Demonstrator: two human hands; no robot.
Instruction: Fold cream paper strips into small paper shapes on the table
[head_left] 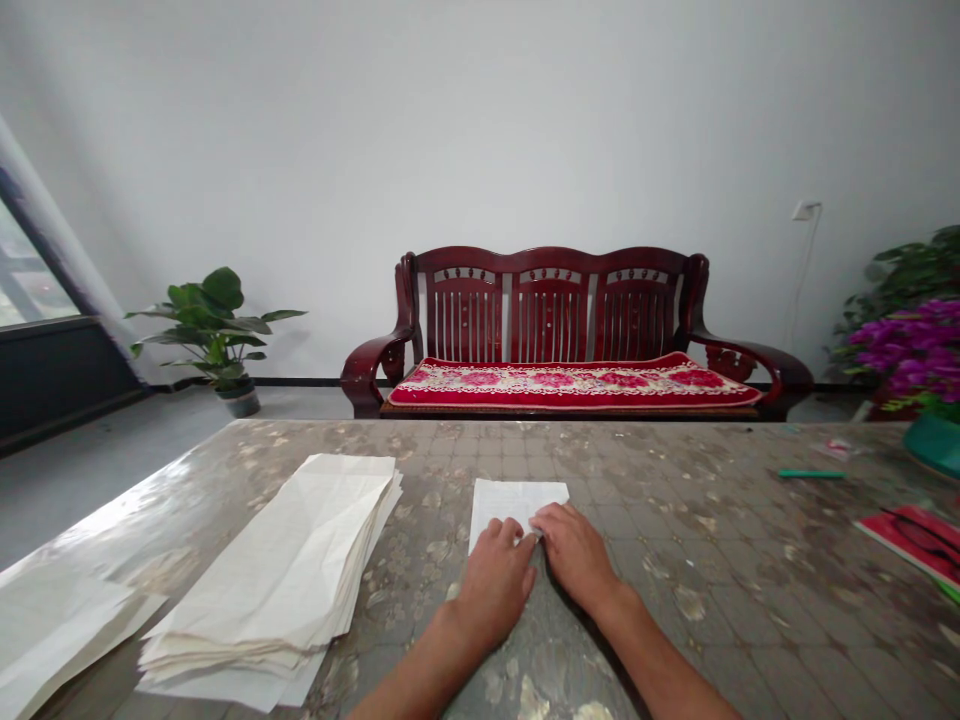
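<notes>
Pressing a white paper sheet (510,507) onto the patterned table cover (675,530), the left hand (491,585) and right hand (574,553) meet at its near edge, fingers close together on it. A stack of creased paper (277,560) lies left of them; a green pen (810,474) and red booklet (911,540) lie well off right.

Soft daylight comes from the window (30,270) left of the tabletop (697,530), lighting the room brightly and evenly. Glare spreads across the tabletop's glossy cover on its left side, and the view through the window is washed out. A dark, narrow shadow falls beneath the right hand (577,555). Wide-angle distortion bends the tabletop's edges toward the frame corners; nothing looks noticeably blurred.
</notes>
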